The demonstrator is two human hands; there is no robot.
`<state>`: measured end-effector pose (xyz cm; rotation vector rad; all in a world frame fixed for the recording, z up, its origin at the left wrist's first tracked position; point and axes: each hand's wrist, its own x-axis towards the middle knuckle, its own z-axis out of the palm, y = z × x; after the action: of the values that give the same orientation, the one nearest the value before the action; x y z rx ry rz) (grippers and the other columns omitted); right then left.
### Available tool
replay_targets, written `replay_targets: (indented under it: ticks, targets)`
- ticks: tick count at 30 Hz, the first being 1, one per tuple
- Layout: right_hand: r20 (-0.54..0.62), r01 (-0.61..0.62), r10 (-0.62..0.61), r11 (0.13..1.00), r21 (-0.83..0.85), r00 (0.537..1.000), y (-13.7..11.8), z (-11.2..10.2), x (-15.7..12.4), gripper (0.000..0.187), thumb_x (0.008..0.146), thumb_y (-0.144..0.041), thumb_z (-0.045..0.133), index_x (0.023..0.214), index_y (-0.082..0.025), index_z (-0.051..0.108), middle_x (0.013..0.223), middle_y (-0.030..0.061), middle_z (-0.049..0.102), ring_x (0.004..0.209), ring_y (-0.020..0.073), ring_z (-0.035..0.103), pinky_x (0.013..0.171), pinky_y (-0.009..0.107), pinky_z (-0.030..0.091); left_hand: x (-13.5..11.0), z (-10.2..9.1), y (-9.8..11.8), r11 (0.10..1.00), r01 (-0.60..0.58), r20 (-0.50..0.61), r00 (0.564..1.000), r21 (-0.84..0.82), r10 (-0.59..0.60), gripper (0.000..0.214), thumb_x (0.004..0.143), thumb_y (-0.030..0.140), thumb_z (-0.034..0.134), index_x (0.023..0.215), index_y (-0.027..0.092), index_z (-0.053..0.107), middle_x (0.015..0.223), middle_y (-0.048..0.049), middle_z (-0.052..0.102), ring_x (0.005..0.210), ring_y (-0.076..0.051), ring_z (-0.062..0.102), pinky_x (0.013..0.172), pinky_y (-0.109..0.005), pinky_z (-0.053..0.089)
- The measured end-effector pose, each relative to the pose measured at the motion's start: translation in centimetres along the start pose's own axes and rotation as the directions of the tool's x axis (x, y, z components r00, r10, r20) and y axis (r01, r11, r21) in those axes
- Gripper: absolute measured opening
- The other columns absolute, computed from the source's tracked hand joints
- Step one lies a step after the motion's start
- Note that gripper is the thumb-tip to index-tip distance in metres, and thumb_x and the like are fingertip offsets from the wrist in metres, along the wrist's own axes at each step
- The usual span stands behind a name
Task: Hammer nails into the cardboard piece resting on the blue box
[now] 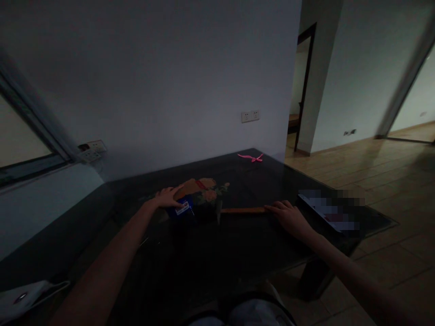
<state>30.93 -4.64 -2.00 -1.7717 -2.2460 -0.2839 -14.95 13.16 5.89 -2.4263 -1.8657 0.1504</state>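
My left hand (167, 198) reaches over the left part of the table with thumb and index finger spread. Its thumb rests on a dark blue packet (187, 203) with a white label, and a tan and red flat shape (200, 183) with printed flowers lies just beyond the fingers. A hammer (243, 210) with a wooden handle lies across the middle, its dull head on the left. At the handle's right end, my right hand (288, 215) has its fingers closed on it, low over the dark glossy table (217, 267).
A pink ribbon-like strip (255, 158) lies at the table's far corner. To the right of my right hand is a flat, partly blurred item (321, 212). A white object with a cord (23, 296) sits at lower left. The wall (170, 90) bounds the far side.
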Motion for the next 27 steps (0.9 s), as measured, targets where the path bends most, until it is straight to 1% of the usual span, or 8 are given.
replay_targets:
  ticks: [2, 5, 10, 13, 16, 19, 22, 27]
  targets:
    - [-0.009, 0.07, -0.07, 0.996, 0.049, 0.998, -0.4, 0.2, -0.4, 0.051, 0.081, -0.009, 0.036, 0.127, -0.024, 0.051, 0.116, 0.0109, 0.056, 0.102, 0.0257, 0.048, 0.076, 0.039, 0.047, -0.2, 0.2, -2.2, 0.999, 0.025, -0.012, 1.0, -0.026, -0.025, 0.099, 0.049, 0.064, 0.063, 0.137, 0.039, 0.025, 0.137, -0.0102, 0.036, 0.121, -0.038, 0.034, 0.092, -0.05, 0.031]
    - [-0.015, 0.135, -0.135, 0.975, 0.176, 0.991, -1.0, 0.3, -0.8, 0.045, 0.082, -0.011, 0.036, 0.121, -0.021, 0.056, 0.111, 0.0118, 0.058, 0.097, 0.0224, 0.052, 0.082, 0.037, 0.047, -0.9, 0.1, -4.9, 0.997, 0.065, -0.022, 0.998, -0.047, -0.066, 0.097, 0.045, 0.057, 0.068, 0.134, 0.04, 0.033, 0.135, -0.0101, 0.036, 0.119, -0.039, 0.033, 0.092, -0.05, 0.03]
    - [0.054, 0.151, -0.175, 0.941, 0.303, 0.983, -3.3, -0.8, -1.3, 0.038, 0.085, -0.016, 0.038, 0.116, -0.021, 0.061, 0.099, 0.0119, 0.058, 0.087, 0.0201, 0.054, 0.078, 0.034, 0.048, -2.5, 0.1, -7.0, 0.994, 0.106, 0.008, 0.994, -0.029, -0.106, 0.098, 0.047, 0.05, 0.068, 0.136, 0.037, 0.029, 0.135, -0.0112, 0.035, 0.118, -0.038, 0.033, 0.091, -0.05, 0.031]
    - [0.073, 0.179, -0.212, 0.932, 0.317, 0.975, -5.1, -1.4, -1.3, 0.039, 0.086, -0.016, 0.038, 0.119, -0.022, 0.058, 0.096, 0.0112, 0.057, 0.084, 0.0189, 0.055, 0.075, 0.031, 0.047, -3.4, 0.5, -6.5, 0.996, 0.084, -0.031, 0.996, -0.015, -0.084, 0.095, 0.054, 0.053, 0.065, 0.138, 0.034, 0.025, 0.136, -0.0107, 0.036, 0.12, -0.036, 0.033, 0.093, -0.048, 0.03]
    - [0.12, 0.186, -0.234, 0.93, 0.316, 0.965, -6.7, -1.4, -1.2, 0.042, 0.086, -0.017, 0.039, 0.126, -0.025, 0.052, 0.095, 0.01, 0.057, 0.08, 0.0167, 0.057, 0.069, 0.026, 0.046, -4.2, 1.2, -4.8, 0.995, 0.094, -0.133, 0.986, -0.019, -0.095, 0.081, 0.064, 0.061, 0.056, 0.135, 0.031, 0.031, 0.133, -0.011, 0.041, 0.118, -0.034, 0.037, 0.095, -0.047, 0.029]
    - [0.18, 0.217, -0.269, 0.94, 0.262, 0.946, -8.3, -1.1, -0.8, 0.046, 0.086, -0.022, 0.042, 0.131, -0.027, 0.045, 0.092, 0.0087, 0.061, 0.074, 0.0171, 0.06, 0.062, 0.026, 0.045, -4.5, 1.9, -2.7, 0.986, 0.168, -0.261, 0.951, -0.025, -0.169, 0.075, 0.068, 0.064, 0.05, 0.131, 0.026, 0.035, 0.13, -0.0136, 0.044, 0.118, -0.035, 0.038, 0.095, -0.052, 0.027]
    - [0.22, 0.288, -0.333, 0.934, 0.213, 0.917, -10.2, -1.3, -0.4, 0.05, 0.084, -0.025, 0.044, 0.134, -0.024, 0.041, 0.089, 0.0086, 0.065, 0.074, 0.02, 0.063, 0.06, 0.027, 0.045, -4.5, 2.3, -1.4, 0.972, 0.235, -0.307, 0.923, -0.034, -0.234, 0.068, 0.073, 0.059, 0.048, 0.129, 0.024, 0.036, 0.127, -0.0155, 0.046, 0.119, -0.036, 0.037, 0.095, -0.055, 0.025]
    - [0.265, 0.315, -0.342, 0.939, 0.139, 0.902, -14.6, -2.1, 0.5, 0.051, 0.085, -0.03, 0.046, 0.133, -0.017, 0.041, 0.091, 0.0119, 0.069, 0.072, 0.0223, 0.066, 0.056, 0.027, 0.046, -4.3, 2.7, -2.2, 0.953, 0.298, -0.333, 0.895, -0.05, -0.298, 0.059, 0.076, 0.046, 0.048, 0.129, 0.022, 0.036, 0.125, -0.0162, 0.047, 0.119, -0.036, 0.036, 0.094, -0.057, 0.023]
